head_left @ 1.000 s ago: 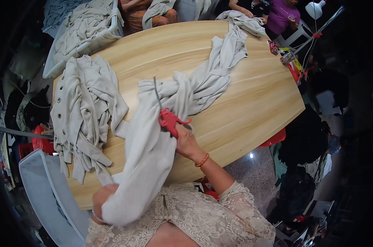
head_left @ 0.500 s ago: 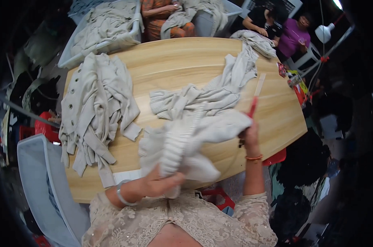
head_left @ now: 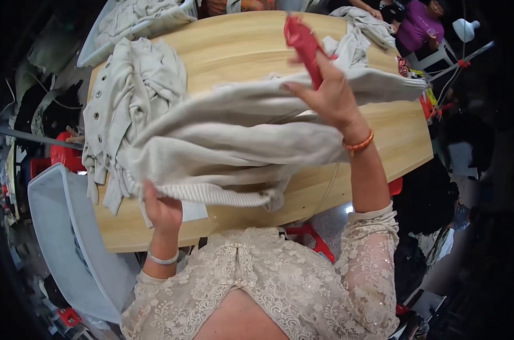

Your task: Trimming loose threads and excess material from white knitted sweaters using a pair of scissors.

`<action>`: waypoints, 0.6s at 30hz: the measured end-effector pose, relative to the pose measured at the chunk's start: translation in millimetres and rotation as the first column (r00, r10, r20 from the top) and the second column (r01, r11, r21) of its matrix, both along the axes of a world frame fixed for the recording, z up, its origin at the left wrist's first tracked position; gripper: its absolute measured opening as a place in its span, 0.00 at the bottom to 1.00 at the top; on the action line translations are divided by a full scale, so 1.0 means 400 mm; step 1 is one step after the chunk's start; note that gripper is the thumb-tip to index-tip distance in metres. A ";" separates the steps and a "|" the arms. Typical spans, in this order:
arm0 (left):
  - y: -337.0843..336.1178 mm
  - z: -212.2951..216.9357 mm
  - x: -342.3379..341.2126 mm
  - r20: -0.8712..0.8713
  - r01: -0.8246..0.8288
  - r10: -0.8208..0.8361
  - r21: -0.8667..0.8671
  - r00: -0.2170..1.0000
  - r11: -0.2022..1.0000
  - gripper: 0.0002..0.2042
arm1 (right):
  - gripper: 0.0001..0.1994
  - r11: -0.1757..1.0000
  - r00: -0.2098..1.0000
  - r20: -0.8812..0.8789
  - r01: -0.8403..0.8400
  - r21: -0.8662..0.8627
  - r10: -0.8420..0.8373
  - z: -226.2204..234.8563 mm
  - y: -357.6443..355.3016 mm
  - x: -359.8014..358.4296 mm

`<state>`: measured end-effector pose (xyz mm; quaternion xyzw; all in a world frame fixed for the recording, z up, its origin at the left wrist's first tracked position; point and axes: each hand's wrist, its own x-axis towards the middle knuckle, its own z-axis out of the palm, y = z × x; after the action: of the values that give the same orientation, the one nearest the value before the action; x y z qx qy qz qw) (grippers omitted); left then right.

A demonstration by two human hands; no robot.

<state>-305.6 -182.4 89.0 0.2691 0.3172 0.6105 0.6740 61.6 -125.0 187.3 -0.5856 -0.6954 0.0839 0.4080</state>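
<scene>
A pale beige knitted garment [head_left: 228, 141] stretches across my front, blurred in places, with a ribbed band [head_left: 211, 194] along its near edge. At the left end of that band, my left hand [head_left: 165, 211] is closed on the knit. My right hand [head_left: 330, 96] is raised over the garment, thumb apart from the fingers. A bright red, long covering or object [head_left: 305, 45] lies along its fingers; I cannot tell whether it is worn or held. It hides most of the fingers, and motion smears the rest.
More beige knitwear with metal eyelets [head_left: 129, 85] lies on the wooden table [head_left: 234, 34] at left. Another garment [head_left: 362, 34] is at the far right. A pale plastic bin [head_left: 58, 226] stands left, a filled tub [head_left: 138, 25] beyond. Other people [head_left: 420, 28] sit at the far side.
The garment has been spread from a bunched shape into a wide stretch. My left hand moved left with the knit; my right hand rose and moved farther away over the garment.
</scene>
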 end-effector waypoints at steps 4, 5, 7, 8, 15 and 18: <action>-0.070 -0.304 -0.193 -0.727 0.031 -0.367 -0.430 0.580 0.902 0.31 | 0.13 0.948 0.995 -0.100 -0.034 -0.317 0.003 -0.239 -0.115 -0.057; -0.141 -0.378 -0.200 -0.908 -0.065 -0.168 -0.208 0.384 0.976 0.33 | 0.12 0.908 0.996 -0.089 -0.051 -0.416 0.015 -0.286 -0.156 -0.069; -0.192 -0.352 -0.141 -0.981 0.249 -0.050 -0.001 0.190 0.969 0.34 | 0.10 0.776 0.946 -0.320 -0.157 -0.611 -0.061 -0.387 -0.257 -0.079; -0.188 -0.343 -0.116 -0.992 0.470 -0.007 0.052 0.123 0.881 0.34 | 0.10 0.743 0.932 -0.351 -0.174 -0.646 -0.087 -0.421 -0.303 -0.087; -0.116 -0.436 0.076 -0.991 0.747 0.135 0.092 0.002 0.659 0.26 | 0.11 0.707 0.903 -0.353 -0.082 -0.703 -0.246 -0.596 -0.496 -0.185; -0.096 -0.439 0.082 -0.967 0.813 0.253 0.159 0.014 0.560 0.16 | 0.13 0.712 0.899 -0.304 0.014 -0.702 -0.317 -0.603 -0.503 -0.216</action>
<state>-272.8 -220.8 -86.4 0.9087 0.3204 0.1478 0.2230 -24.6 -326.3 -54.0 -0.7250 -0.4588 0.4149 0.3029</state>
